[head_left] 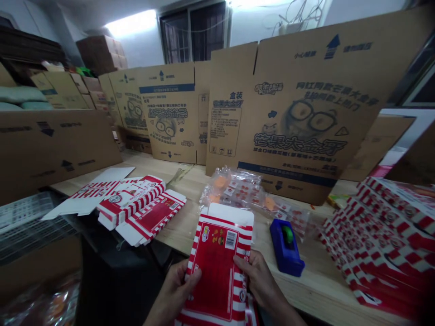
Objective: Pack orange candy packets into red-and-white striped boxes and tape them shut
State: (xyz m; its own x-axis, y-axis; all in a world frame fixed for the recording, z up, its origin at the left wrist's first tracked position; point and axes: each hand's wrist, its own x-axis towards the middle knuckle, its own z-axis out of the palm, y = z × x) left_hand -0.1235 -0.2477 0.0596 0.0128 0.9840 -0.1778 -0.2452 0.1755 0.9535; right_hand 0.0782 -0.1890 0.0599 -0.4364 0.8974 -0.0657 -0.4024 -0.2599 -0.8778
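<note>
My left hand (176,290) and my right hand (258,280) grip the two long edges of a flattened red-and-white striped paper carton (215,271). Its red panel faces up, with a barcode and small food pictures near the top. The lower end runs out of view. Just beyond the carton lie clear plastic bags (238,194) holding orange and red printed pieces. A blue tape dispenser (287,246) with a green roll stands close to my right hand, not touching it.
A wooden workbench (190,231) carries a pile of striped cartons (141,208) at left and a large stack (380,244) at right. Flattened corrugated cardboard boxes (292,113) stand upright along the back. A wire rack (23,222) sits low at left.
</note>
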